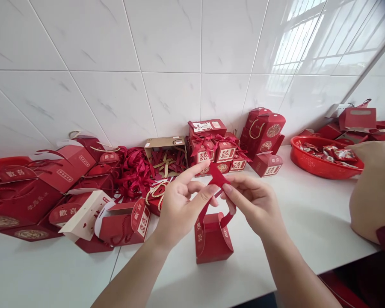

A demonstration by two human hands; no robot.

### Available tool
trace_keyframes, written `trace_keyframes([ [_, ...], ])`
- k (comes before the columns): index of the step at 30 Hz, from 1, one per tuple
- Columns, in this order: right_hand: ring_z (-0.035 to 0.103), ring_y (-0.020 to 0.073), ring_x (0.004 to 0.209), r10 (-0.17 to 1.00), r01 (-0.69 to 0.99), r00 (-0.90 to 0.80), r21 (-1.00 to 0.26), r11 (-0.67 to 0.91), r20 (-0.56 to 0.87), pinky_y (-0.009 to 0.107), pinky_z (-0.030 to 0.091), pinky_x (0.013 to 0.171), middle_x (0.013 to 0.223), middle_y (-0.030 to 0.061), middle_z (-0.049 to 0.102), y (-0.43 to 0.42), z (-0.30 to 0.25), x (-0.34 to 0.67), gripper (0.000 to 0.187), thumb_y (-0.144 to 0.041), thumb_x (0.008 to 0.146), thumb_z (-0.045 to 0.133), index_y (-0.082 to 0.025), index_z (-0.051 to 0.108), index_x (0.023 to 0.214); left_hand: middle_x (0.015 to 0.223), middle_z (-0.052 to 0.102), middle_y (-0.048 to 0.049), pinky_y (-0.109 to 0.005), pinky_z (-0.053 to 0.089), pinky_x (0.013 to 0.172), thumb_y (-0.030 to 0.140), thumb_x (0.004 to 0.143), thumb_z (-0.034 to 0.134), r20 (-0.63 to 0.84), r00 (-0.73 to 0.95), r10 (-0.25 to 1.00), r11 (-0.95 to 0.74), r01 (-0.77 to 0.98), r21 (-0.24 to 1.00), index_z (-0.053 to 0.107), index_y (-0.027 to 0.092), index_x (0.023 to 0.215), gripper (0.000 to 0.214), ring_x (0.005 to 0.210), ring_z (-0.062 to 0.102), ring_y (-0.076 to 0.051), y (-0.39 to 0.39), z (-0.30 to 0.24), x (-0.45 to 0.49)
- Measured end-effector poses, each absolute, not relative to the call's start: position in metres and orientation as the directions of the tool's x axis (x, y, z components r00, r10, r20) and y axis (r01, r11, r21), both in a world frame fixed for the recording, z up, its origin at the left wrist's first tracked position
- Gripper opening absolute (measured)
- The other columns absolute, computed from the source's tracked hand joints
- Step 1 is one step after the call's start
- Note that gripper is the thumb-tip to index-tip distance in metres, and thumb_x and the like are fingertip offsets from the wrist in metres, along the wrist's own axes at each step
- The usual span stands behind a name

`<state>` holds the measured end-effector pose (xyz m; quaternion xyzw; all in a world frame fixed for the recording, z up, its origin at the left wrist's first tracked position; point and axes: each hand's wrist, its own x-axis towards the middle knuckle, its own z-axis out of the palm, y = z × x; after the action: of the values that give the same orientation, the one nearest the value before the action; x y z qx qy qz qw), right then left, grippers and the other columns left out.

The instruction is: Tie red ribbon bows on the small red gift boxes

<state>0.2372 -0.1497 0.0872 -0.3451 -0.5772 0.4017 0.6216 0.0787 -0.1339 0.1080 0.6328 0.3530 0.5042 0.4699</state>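
A small red gift box [212,240] stands on the white table [308,222] in front of me, its top flaps up. A red ribbon [217,177] rises from it. My left hand [179,205] pinches the ribbon between thumb and forefinger. My right hand [253,201] pinches the same ribbon from the right side, just above the box.
Finished ribboned boxes [223,147] are stacked against the tiled wall. A cardboard box of loose ribbons [167,156] sits left of them, with flat and half-folded red boxes [83,201] further left. A red basket of sweets [324,158] stands at right, beside another person's hand [374,188].
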Motion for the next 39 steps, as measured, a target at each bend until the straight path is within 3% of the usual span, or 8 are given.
trace_keyframes([
  [6, 0.058, 0.0113, 0.064, 0.855, -0.188, -0.232, -0.884, 0.428, 0.464, 0.021, 0.047, 0.053, 0.071, 0.0004, 0.065, -0.151, 0.086, 0.239, 0.012, -0.025, 0.089, 0.059, -0.021, 0.070, 0.089, 0.059, 0.067, 0.0055, -0.020, 0.049, 0.058, 0.029, 0.081, 0.069, 0.226, 0.331, 0.916, -0.252, 0.036, 0.967, 0.037, 0.023, 0.142, 0.069, 0.058, 0.063, -0.011, -0.136, 0.111, 0.079],
  [15, 0.047, 0.0068, 0.048, 0.849, -0.108, -0.228, -0.879, 0.465, 0.477, 0.020, 0.040, 0.045, 0.068, -0.0014, 0.063, -0.139, 0.068, 0.251, 0.019, -0.028, 0.096, 0.048, -0.022, 0.065, 0.088, 0.076, 0.062, 0.0013, -0.025, 0.047, 0.068, 0.022, 0.086, 0.059, 0.124, 0.479, 0.869, -0.167, 0.049, 0.985, 0.042, 0.025, 0.134, 0.051, 0.079, 0.061, -0.015, -0.134, 0.107, 0.069],
  [20, 0.062, 0.0173, 0.083, 0.513, 0.253, -0.426, -0.446, 0.859, 0.746, 0.033, 0.052, 0.072, 0.089, 0.0063, 0.070, -0.129, 0.064, 0.268, 0.026, -0.008, 0.094, 0.043, -0.020, 0.064, 0.103, 0.068, 0.052, 0.0051, -0.023, 0.044, 0.069, 0.017, 0.084, 0.059, 0.023, 0.454, 0.891, 0.052, -0.154, 0.987, 0.051, 0.020, 0.113, 0.029, 0.067, 0.055, -0.010, -0.124, 0.099, 0.064],
  [26, 0.062, 0.0241, 0.099, 0.350, 0.446, -0.485, -0.119, 0.887, 0.801, 0.041, 0.051, 0.079, 0.096, 0.0077, 0.072, -0.128, 0.059, 0.272, 0.029, -0.005, 0.091, 0.046, -0.021, 0.063, 0.107, 0.071, 0.054, 0.0040, -0.021, 0.045, 0.072, 0.024, 0.088, 0.056, 0.028, 0.525, 0.851, 0.103, -0.219, 0.970, 0.054, 0.022, 0.113, 0.025, 0.072, 0.056, -0.010, -0.127, 0.091, 0.062],
  [30, 0.061, 0.0256, 0.105, 0.418, 0.487, -0.352, -0.218, 0.846, 0.837, 0.042, 0.051, 0.082, 0.110, 0.0085, 0.068, -0.137, 0.053, 0.265, 0.033, -0.007, 0.089, 0.048, -0.025, 0.065, 0.109, 0.079, 0.066, -0.0004, -0.029, 0.049, 0.076, 0.026, 0.089, 0.055, 0.334, 0.357, 0.872, -0.384, 0.078, 0.920, 0.054, 0.025, 0.120, 0.031, 0.076, 0.064, -0.016, -0.138, 0.082, 0.066],
  [33, 0.062, 0.0248, 0.099, 0.506, 0.511, -0.050, -0.413, 0.754, 0.861, 0.040, 0.052, 0.077, 0.113, 0.0100, 0.063, -0.150, 0.042, 0.264, 0.029, -0.008, 0.088, 0.050, -0.026, 0.067, 0.103, 0.090, 0.070, -0.0018, -0.030, 0.050, 0.083, 0.017, 0.081, 0.064, 0.720, 0.206, 0.663, -0.722, 0.429, 0.543, 0.058, 0.027, 0.117, 0.039, 0.080, 0.066, -0.018, -0.144, 0.069, 0.060],
  [36, 0.062, 0.0247, 0.093, 0.615, 0.499, 0.228, -0.633, 0.593, 0.755, 0.038, 0.049, 0.075, 0.102, 0.0089, 0.064, -0.168, 0.018, 0.279, 0.018, -0.014, 0.089, 0.051, -0.024, 0.066, 0.086, 0.077, 0.066, 0.0009, -0.027, 0.051, 0.075, 0.012, 0.077, 0.067, 0.826, 0.127, 0.549, -0.645, 0.692, 0.323, 0.059, 0.026, 0.114, 0.041, 0.070, 0.063, -0.016, -0.148, 0.048, 0.035],
  [39, 0.062, 0.0270, 0.091, 0.727, 0.527, 0.416, -0.796, 0.298, 0.547, 0.040, 0.048, 0.077, 0.096, 0.0086, 0.066, -0.188, -0.022, 0.312, 0.019, -0.030, 0.088, 0.057, -0.022, 0.064, 0.071, 0.067, 0.056, 0.0029, -0.024, 0.049, 0.064, 0.014, 0.080, 0.063, 0.755, 0.059, 0.653, -0.440, 0.841, 0.314, 0.058, 0.024, 0.114, 0.035, 0.061, 0.057, -0.013, -0.154, 0.014, -0.006],
])
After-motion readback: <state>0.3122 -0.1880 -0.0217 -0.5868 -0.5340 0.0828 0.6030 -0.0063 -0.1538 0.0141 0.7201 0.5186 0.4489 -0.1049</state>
